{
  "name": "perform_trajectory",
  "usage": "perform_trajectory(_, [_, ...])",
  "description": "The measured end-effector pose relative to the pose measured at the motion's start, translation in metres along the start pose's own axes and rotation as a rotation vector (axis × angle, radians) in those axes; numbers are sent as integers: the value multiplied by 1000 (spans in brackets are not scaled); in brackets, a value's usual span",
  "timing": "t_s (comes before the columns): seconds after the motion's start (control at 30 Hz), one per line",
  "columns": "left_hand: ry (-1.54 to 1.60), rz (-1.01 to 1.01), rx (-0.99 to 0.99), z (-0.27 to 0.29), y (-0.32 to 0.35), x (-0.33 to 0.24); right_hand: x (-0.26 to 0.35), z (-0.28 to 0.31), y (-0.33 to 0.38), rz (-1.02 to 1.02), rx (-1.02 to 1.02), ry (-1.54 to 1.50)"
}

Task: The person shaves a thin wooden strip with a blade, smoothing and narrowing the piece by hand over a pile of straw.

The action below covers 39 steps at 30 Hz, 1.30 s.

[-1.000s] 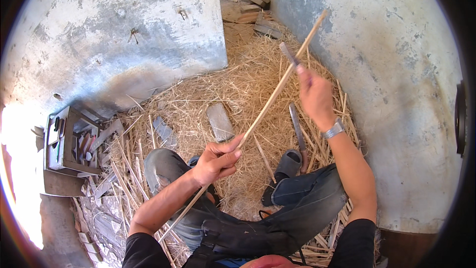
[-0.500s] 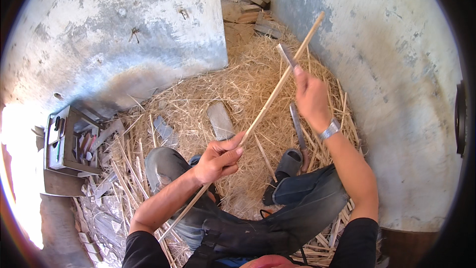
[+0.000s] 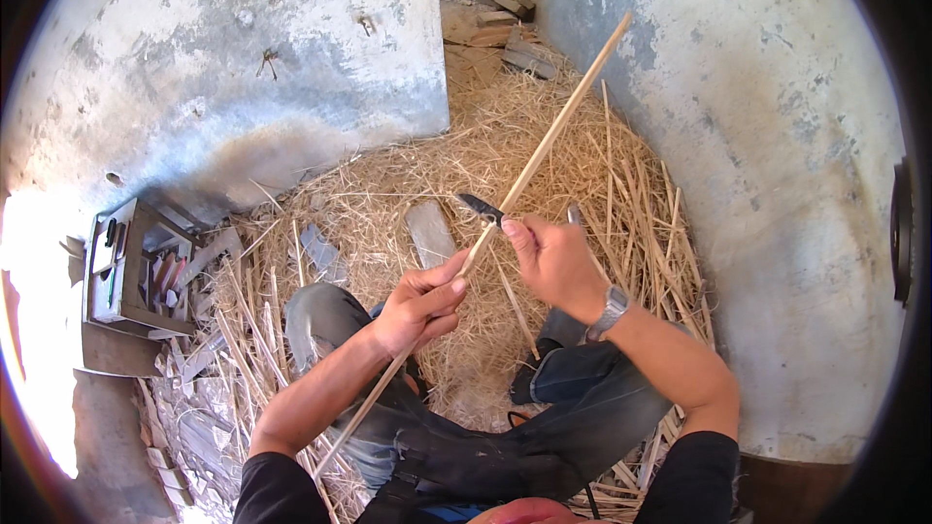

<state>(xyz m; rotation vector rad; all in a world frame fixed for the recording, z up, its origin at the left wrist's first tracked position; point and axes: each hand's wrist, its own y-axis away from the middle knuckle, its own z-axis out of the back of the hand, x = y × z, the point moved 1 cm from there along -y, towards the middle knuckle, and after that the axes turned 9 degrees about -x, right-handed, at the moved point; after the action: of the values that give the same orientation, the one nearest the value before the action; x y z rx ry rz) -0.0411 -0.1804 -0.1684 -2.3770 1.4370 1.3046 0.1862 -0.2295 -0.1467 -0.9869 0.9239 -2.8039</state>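
My left hand [image 3: 419, 309] is closed round a long, pale wooden strip [image 3: 558, 126]. The strip slants from below my left forearm up to the far right. In my right hand [image 3: 561, 267] is a small knife with a dark blade [image 3: 478, 206]. Its blade lies across the strip, a short way beyond my left fingers, pointing left. The knife's handle is hidden in my fist. A metal watch [image 3: 612, 309] is on my right wrist.
Pale shavings [image 3: 505, 146] cover the floor round my feet, with a grey slab [image 3: 430, 233] among them. Thin strips [image 3: 670, 252] lie along the right wall [image 3: 777, 184]. At left stands a small wooden cabinet [image 3: 146, 315] holding tools. Broken bricks [image 3: 500, 19] sit at the back.
My right hand has drawn the knife down and left along the strip, from near its far end to near my left hand. The left hand has barely moved.
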Motion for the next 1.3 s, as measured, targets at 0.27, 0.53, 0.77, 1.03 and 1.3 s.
perform_trajectory(0.27, [45,-16,3,0,-8,-1,15,-12,17,-20,45,-74])
perform_trajectory(0.53, [-3,-49,-9,4,-6,-1,9,-10,15,-52,63,-95])
perform_trajectory(0.77, [84,-12,-21,4,-8,-5,8,-12,7,-93,3,-138])
perform_trajectory(1.03, [-4,-2,40,6,-7,-2,-25,20,-29,-299,-162,-363])
perform_trajectory(1.3, [-382,-31,33,1,2,4,-38,37,-33,-365,-193,-432])
